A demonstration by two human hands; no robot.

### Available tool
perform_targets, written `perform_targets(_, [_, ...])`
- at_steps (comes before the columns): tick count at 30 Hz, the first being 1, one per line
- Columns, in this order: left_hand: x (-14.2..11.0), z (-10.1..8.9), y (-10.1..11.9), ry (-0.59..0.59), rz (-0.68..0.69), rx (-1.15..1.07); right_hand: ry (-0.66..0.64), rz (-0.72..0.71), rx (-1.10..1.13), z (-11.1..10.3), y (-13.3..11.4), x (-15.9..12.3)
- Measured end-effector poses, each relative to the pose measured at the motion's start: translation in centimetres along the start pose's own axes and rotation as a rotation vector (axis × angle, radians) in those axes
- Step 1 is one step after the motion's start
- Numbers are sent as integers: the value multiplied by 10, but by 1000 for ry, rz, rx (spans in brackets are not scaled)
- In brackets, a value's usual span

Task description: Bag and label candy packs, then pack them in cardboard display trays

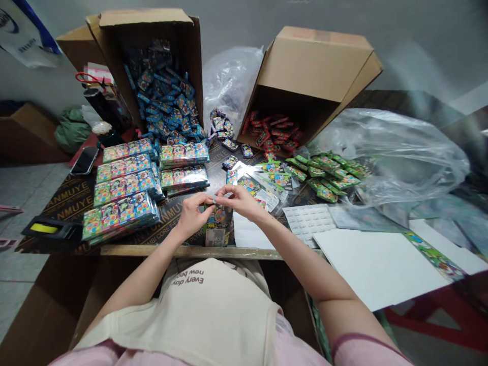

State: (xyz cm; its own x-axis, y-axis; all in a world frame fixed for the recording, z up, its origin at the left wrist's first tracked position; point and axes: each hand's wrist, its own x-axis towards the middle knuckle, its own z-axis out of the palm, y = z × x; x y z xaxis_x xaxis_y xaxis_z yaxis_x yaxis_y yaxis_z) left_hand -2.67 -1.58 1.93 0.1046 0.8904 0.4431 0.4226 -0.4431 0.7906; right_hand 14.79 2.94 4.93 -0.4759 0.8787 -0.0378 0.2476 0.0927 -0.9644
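Both of my hands meet over the near middle of the table. My left hand (193, 212) pinches the top left of a small printed plastic packet (218, 223). At the packet's upper edge, the closed fingertips of my right hand (240, 200) touch the same spot; a small pale bit shows between the fingers. The packet hangs or lies below the fingertips, dark with coloured print; its contents are not clear. Just beyond my hands is a small blue box (231, 177). Flat printed green packets (272, 178) lie past my right hand, near a white sheet (249, 231).
Cartons hold blue boxes (168, 107) and red packs (274, 129). Stacks of bundled packs (120, 216) stand left, with a phone (84, 160) and black tape dispenser (51, 229). Purple boxes (223, 124), green packs (328, 173), plastic bags (396, 152) and white boards (377, 259) lie around.
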Motion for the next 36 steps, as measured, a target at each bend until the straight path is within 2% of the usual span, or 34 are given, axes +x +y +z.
perform_targets(3, [-1, 0, 3, 0, 11, 11, 18, 85, 106, 5, 4, 0])
perform_targets(9, [-3, 8, 7, 59, -21, 53, 86, 140, 213, 8, 2, -2])
perform_targets(14, [-2, 17, 8, 168, -73, 93, 118, 129, 235, 14, 7, -2])
perform_targets(18, [-3, 19, 7, 167, -119, 56, 260, 84, 359, 24, 16, -2])
perform_targets(20, [-7, 21, 4, 175, -195, -15, 299, 79, 440, 27, 18, -2])
perform_targets(22, [-13, 24, -3, 154, -324, -197, 297, 112, 496, 28, 20, -2])
perform_targets(24, [-21, 27, -8, 64, -460, -406, 302, 177, 576, 25, 23, -2])
perform_targets(26, [-27, 25, -9, -34, -520, -492, 338, 238, 651, 18, 30, -3])
perform_targets(28, [-27, 16, -3, -44, -460, -411, 420, 260, 676, 8, 39, -5])
perform_targets(32, [-2, -5, 4, 89, -98, 12, 580, 249, 617, -9, 61, -16])
perform_targets(34, [16, -7, -8, 112, 11, 243, 603, 244, 563, -14, 69, -25])
perform_targets(36, [31, 0, -31, 56, 7, 431, 593, 240, 514, -17, 75, -35])
